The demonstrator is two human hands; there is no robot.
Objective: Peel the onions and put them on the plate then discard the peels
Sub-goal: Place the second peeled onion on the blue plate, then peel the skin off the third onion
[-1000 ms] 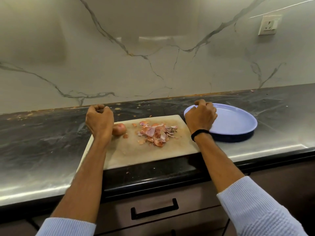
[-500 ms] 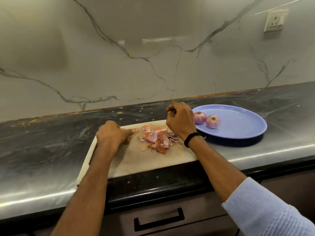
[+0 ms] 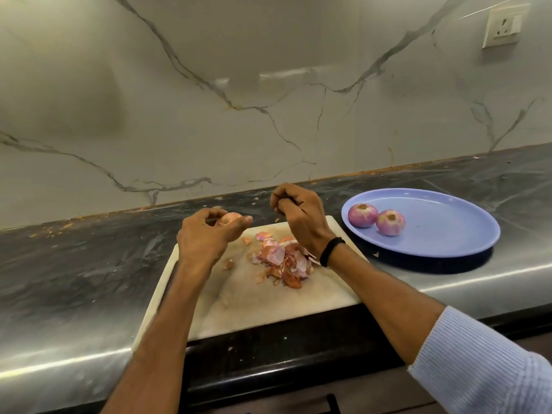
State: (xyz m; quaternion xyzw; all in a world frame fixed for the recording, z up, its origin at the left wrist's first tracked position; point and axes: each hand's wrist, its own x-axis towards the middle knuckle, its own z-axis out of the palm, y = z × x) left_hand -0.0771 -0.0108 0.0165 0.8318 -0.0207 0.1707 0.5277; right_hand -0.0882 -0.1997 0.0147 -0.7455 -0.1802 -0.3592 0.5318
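Note:
My left hand point(image 3: 206, 237) grips an unpeeled brownish onion point(image 3: 229, 218) just above the far left of the white cutting board point(image 3: 254, 306). My right hand point(image 3: 300, 218) hovers to its right with fingers curled, holding nothing that I can make out. A heap of pink and orange peels point(image 3: 282, 259) lies on the board under my right wrist. Two peeled purple onions point(image 3: 362, 215) point(image 3: 390, 222) sit side by side at the left of the blue plate point(image 3: 448, 234), which stands on the counter right of the board.
The dark counter point(image 3: 74, 264) runs left and right of the board, with small peel crumbs along the marble wall. A wall socket point(image 3: 503, 25) is at the upper right. A drawer handle point(image 3: 333, 403) shows below the counter edge.
My left hand has picked the unpeeled onion up off the board. My right hand has left the plate, where two peeled onions now lie, and come back over the board beside the left hand.

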